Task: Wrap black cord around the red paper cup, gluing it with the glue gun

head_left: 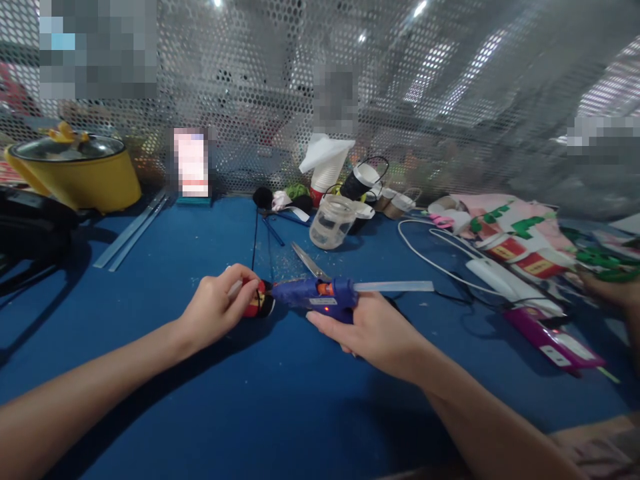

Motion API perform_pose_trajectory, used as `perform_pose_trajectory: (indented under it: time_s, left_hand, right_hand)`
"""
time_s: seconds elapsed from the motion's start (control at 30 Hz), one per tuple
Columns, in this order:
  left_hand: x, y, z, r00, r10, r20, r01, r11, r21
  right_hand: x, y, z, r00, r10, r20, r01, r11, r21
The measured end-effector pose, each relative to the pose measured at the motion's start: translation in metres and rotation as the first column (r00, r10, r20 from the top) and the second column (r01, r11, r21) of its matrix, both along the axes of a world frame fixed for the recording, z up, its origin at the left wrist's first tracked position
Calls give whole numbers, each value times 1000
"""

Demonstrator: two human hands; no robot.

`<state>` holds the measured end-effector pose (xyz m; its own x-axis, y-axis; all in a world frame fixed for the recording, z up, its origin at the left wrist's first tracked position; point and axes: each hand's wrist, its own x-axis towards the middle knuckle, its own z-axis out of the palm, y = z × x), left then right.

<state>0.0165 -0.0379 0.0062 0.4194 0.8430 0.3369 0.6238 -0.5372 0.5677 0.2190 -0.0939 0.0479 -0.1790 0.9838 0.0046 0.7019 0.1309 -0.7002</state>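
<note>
My left hand (220, 303) is closed around a small red cup (255, 301) with gold print and a black band at its end. From the cup a strand of black yarn (255, 240) runs back to a black yarn ball (263, 197). My right hand (375, 330) grips a blue hot glue gun (305, 293), its nozzle pointing left and meeting the cup's black part; whether it touches cannot be told. A clear glue stick (395, 287) juts from the gun's back. Behind the gun lie metal scissors (309, 259), their handles hidden.
A clear plastic jar (333, 223) and stacked white cups (330, 167) stand at the back. Left are a yellow pot (90, 177), glue sticks (131, 233) and a lit phone (193, 163). Right are a power strip (515, 287), a purple glue gun (553, 340) and another person's arm (613, 293).
</note>
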Motion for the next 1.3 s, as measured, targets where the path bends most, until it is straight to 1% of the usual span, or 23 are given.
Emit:
perform_pose_trajectory:
  time_s: [0.13, 0.23, 0.3, 0.37, 0.43, 0.47, 0.5, 0.57, 0.67, 0.73, 0.77, 0.87, 0.93, 1.0, 1.07, 1.2, 1.3]
  left_hand:
    - [0, 1, 0, 1000, 23, 12, -23, 1000, -19]
    - [0, 1, 1, 999, 36, 13, -35, 999, -39]
    - [-1, 0, 2, 999, 36, 16, -35, 998, -50]
    - [-1, 0, 2, 999, 33, 25, -32, 998, -49]
    - [-2, 0, 1, 999, 30, 39, -28, 999, -44]
    - [-2, 0, 1, 998, 36, 47, -34, 999, -38]
    - [-3, 1, 0, 998, 34, 59, -32, 999, -38]
    - [-3, 2, 0, 994, 67, 82, -66, 998, -12]
    - [-3, 4, 1, 991, 71, 117, -77, 996, 48]
    - [-3, 3, 2, 990, 62, 129, -72, 995, 72]
    - [-3, 3, 3, 990, 59, 131, -70, 994, 80]
    - [-3, 2, 4, 989, 61, 133, -73, 993, 89]
    - [-3, 3, 5, 989, 65, 132, -78, 993, 91]
    - [-2, 3, 5, 989, 62, 132, -75, 992, 97]
    - [-2, 4, 5, 989, 52, 135, -67, 992, 108]
    - [-3, 2, 6, 989, 41, 143, -59, 990, 129]
    - [-3, 1, 7, 987, 45, 152, -66, 989, 136]
  right_hand:
    - [0, -3, -3, 998, 22, 63, -22, 1000, -7]
    - [-1, -4, -3, 998, 31, 57, -29, 999, -35]
    - [-1, -3, -1, 1000, 14, 17, -13, 996, -92]
    - [0, -1, 3, 998, -26, -51, 16, 983, -185]
    - [3, 2, 6, 989, -49, -143, 11, 966, -260]
    - [6, 5, 7, 979, -50, -198, -6, 962, -272]
    - [10, 8, 7, 966, -57, -254, -13, 964, -264]
    - [19, 17, 7, 925, -109, -364, 27, 974, -225]
    - [32, 36, 8, 818, -230, -527, 140, 968, -206]
    - [41, 52, 12, 751, -271, -602, 170, 961, -220]
    - [45, 61, 14, 731, -285, -620, 177, 957, -230]
    - [56, 91, 21, 688, -352, -635, 228, 935, -272]
    - [62, 110, 23, 673, -388, -630, 254, 921, -296]
    - [67, 126, 23, 677, -416, -608, 259, 907, -332]
    - [70, 137, 22, 696, -442, -566, 259, 890, -376]
    - [72, 144, 18, 758, -476, -446, 297, 861, -413]
    - [76, 137, 23, 800, -492, -345, 366, 854, -369]
